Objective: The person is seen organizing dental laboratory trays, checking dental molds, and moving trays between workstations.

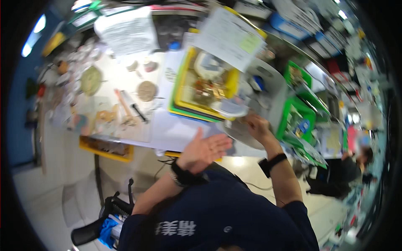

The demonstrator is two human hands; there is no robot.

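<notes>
My left hand point(205, 150) is turned palm up in front of the table's near edge, its fingers stretched out and nothing lying on the palm. To its right, my right hand point(257, 129) is closed in a fist or pinch over the front end of a large grey plastic bin point(276, 79); what it holds, if anything, is hidden. Just beyond both hands stands a stack of trays topped by a yellow tray point(180, 90) with small gold-coloured parts point(207, 91) in bags. A clear-lidded white tub point(230, 108) sits at its near right corner, close to my right hand.
Printed sheets point(228, 37) lean over the yellow tray. Green bins point(298, 121) stand at right. On the table at left lie round discs point(147, 90), a black-handled tool point(139, 113) and small bagged items. A black chair point(113, 209) stands lower left; a person sits far right.
</notes>
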